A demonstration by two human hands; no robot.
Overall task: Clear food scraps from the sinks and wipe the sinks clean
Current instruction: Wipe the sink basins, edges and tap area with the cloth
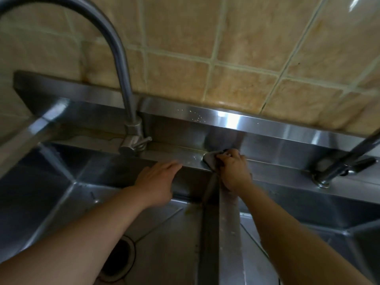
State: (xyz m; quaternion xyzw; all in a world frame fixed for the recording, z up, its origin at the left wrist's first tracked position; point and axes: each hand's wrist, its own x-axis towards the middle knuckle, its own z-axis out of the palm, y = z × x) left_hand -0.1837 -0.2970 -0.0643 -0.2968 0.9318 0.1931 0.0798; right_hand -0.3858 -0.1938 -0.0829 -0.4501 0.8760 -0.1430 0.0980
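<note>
Risk entry: your right hand [233, 171] clamps a grey cloth [210, 160] on the rear ledge [277, 171], left hand [157, 182] flat, empty; yellowish scraps [191, 209] below may get missed or smeared.

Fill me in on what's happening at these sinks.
A person is wiping down a steel double sink. The right hand presses a grey cloth onto the back ledge, where the divider meets it. The left hand rests open and empty against the back edge of the left basin. Some yellowish residue remains in that basin's far corner.
</note>
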